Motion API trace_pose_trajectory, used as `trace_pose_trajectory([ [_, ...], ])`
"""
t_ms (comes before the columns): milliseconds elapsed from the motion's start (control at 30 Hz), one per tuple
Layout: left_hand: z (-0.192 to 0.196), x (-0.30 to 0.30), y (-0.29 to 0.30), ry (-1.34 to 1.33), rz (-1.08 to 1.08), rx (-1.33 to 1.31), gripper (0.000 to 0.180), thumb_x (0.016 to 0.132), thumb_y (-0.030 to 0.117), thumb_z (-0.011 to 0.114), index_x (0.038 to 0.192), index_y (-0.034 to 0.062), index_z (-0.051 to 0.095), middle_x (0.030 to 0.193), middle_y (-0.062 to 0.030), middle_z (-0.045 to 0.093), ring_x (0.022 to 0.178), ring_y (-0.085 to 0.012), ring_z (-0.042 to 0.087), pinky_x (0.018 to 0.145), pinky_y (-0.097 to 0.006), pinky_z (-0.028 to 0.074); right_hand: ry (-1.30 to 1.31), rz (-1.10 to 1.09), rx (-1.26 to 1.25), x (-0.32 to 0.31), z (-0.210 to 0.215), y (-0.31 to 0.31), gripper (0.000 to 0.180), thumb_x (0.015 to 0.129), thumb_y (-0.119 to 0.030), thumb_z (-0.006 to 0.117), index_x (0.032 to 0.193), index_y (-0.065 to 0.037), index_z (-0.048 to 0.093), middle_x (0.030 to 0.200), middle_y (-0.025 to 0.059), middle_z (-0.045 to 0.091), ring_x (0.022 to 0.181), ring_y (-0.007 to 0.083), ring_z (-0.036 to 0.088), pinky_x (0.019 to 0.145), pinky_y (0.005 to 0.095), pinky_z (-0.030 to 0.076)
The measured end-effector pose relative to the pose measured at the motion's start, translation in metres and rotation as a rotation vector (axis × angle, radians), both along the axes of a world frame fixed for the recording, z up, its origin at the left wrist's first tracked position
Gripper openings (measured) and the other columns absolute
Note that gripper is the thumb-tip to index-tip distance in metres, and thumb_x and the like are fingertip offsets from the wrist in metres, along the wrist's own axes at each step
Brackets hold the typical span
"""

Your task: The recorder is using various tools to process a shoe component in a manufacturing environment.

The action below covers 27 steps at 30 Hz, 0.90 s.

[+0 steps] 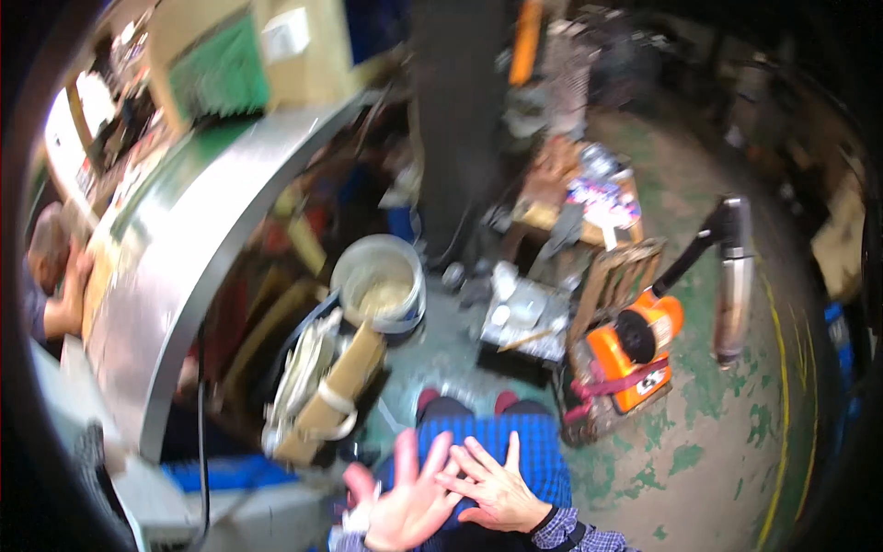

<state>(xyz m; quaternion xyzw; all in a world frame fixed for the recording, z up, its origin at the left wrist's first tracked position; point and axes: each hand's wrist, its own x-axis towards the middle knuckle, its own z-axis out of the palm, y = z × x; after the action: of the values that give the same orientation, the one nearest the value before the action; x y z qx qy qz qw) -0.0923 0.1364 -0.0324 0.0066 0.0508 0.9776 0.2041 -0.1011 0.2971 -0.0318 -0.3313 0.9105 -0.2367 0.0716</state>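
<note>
Both your left hand (405, 501) and right hand (497, 492) spread empty, fingers overlapping, below the tan taped box (336, 391).

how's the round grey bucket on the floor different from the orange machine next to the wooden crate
The round grey bucket stands upright and open-topped with pale material inside; the boxy orange machine lies tilted with a black round part on top and a long black handle rising from it. The bucket sits close to the curved metal counter; the machine lies right of the wooden crate. Both rest on the worn green floor.
</note>
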Motion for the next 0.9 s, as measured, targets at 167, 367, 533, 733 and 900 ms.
trace_pose_trajectory([
  [167, 0.039, -0.014, -0.022, 0.358, 0.232, -0.310, 0.073, 0.079, 0.067, 0.037, 0.139, 0.0281, 0.023, 0.146, -0.0109, 0.017, 0.135, -0.0272, 0.012, 0.108, -0.051, 0.000, 0.017, -0.635, -0.674, -0.011, -0.063, 0.032, 0.050, 0.082, -0.018, 0.050, 0.129, -0.004, 0.039, 0.129, 0.0152, 0.044, 0.120, 0.0292, 0.041, 0.102, 0.0505, 0.022],
  [367, 0.006, -0.009, 0.007, -0.067, -0.261, 0.013, 0.074, 0.081, 0.064, 0.040, 0.137, 0.0176, 0.031, 0.141, -0.0131, 0.029, 0.130, -0.0309, 0.024, 0.107, -0.052, 0.009, 0.052, -0.328, -0.521, -0.004, 0.043, 0.010, 0.035, 0.066, -0.028, 0.058, 0.094, -0.009, 0.053, 0.098, 0.0133, 0.051, 0.091, 0.0297, 0.048, 0.078, 0.0490, 0.035],
  [533, 0.039, -0.021, -0.023, 0.312, 0.068, 0.003, 0.074, 0.082, 0.060, 0.042, 0.140, 0.0208, 0.021, 0.144, -0.0161, 0.019, 0.132, -0.0321, 0.021, 0.108, -0.051, 0.004, 0.555, -0.958, -0.056, -0.026, -0.027, 0.065, 0.039, 0.085, -0.021, 0.056, 0.120, -0.005, 0.050, 0.103, 0.0188, 0.059, 0.086, 0.0301, 0.059, 0.076, 0.0378, 0.046],
  [733, -0.018, -0.046, -0.008, -0.036, 0.223, -1.007, 0.034, 0.083, 0.016, 0.061, 0.112, 0.0019, 0.049, 0.091, -0.0093, 0.059, 0.084, -0.0187, 0.057, 0.078, -0.031, 0.047, 0.230, -0.913, -0.659, -0.026, -0.027, 0.037, 0.026, 0.078, -0.022, 0.062, 0.099, -0.007, 0.063, 0.085, 0.0064, 0.066, 0.086, 0.0175, 0.061, 0.100, 0.0405, 0.031],
  [900, -0.015, -0.074, 0.027, 0.262, 0.390, -1.295, 0.014, 0.087, 0.012, 0.054, 0.081, 0.0002, 0.057, 0.069, -0.0045, 0.057, 0.063, -0.0112, 0.053, 0.058, -0.024, 0.042, 0.290, -0.957, -0.638, -0.061, -0.050, 0.041, 0.017, 0.079, -0.025, 0.060, 0.081, -0.011, 0.068, 0.072, 0.0058, 0.064, 0.081, 0.0194, 0.059, 0.101, 0.0389, 0.029],
])
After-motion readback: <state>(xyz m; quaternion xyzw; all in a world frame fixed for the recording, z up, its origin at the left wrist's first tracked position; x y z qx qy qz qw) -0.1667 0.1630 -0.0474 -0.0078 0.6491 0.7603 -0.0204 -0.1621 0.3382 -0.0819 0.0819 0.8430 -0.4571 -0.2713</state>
